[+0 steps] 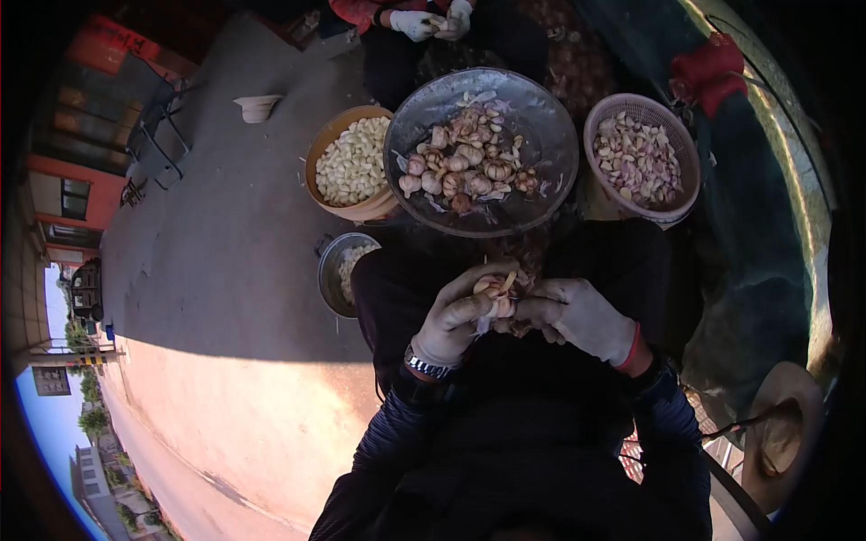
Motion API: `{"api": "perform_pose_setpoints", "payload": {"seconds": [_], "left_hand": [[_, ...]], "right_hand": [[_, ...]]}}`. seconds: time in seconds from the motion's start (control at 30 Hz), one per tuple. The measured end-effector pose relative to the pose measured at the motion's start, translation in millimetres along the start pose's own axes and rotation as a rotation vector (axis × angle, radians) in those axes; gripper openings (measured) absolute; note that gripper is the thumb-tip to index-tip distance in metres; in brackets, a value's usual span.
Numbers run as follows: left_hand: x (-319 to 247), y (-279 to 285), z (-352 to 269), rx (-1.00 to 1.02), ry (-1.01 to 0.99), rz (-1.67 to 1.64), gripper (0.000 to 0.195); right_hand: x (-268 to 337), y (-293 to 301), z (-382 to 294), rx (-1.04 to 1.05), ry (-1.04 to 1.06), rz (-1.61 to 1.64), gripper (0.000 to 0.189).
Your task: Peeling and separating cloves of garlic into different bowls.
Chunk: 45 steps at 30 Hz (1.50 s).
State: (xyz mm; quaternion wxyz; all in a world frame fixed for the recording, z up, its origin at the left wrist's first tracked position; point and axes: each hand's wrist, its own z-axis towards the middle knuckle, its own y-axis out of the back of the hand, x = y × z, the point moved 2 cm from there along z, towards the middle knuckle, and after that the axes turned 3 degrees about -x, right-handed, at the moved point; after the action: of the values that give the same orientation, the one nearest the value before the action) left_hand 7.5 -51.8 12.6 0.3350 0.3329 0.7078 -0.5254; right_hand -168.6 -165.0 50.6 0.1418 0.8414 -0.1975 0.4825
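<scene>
My left hand [454, 318], in a pale work glove, is closed around a garlic bulb [499, 295] whose cloves are spread apart around the stem. The gloved fingers of my right hand [575, 318] touch the bulb's right side, where some loose skin hangs. Beyond my knees stands a wide round metal pan [555, 196] with whole garlic bulbs [457, 162], loose cloves and papery skin. At its left, peeled white cloves [352, 162] fill a round tan container [318, 138]. Unpeeled, purplish cloves [639, 162] lie in a pink plastic basket [594, 122] at its right.
A metal pot [327, 280] with pale cloves stands beside my left knee. Across the pan sits a co-worker with white-gloved hands [436, 24]. One hat [257, 108] lies on the concrete ground, another [781, 433] at lower right. A folding chair [159, 122] stands at upper left.
</scene>
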Motion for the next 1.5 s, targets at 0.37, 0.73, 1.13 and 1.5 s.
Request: {"api": "perform_pose_setpoints", "payload": {"seconds": [0.37,0.73,1.13,1.5], "left_hand": [[-7,-9,3,0.035,0.053,0.113,0.075],[9,3,8,0.102,0.129,0.135,0.059],[31,16,8,-0.068,0.123,-0.017,0.052],[25,29,14,-0.144,-0.052,-0.090,0.068]], "right_hand": [[-9,3,4,0.047,-0.019,0.050,0.034],[-8,1,5,0.126,-0.112,0.156,0.040],[-29,-29,8,-0.020,0.473,-0.147,0.019],[-79,-39,21,0.118,0.471,-0.753,0.033]]}}
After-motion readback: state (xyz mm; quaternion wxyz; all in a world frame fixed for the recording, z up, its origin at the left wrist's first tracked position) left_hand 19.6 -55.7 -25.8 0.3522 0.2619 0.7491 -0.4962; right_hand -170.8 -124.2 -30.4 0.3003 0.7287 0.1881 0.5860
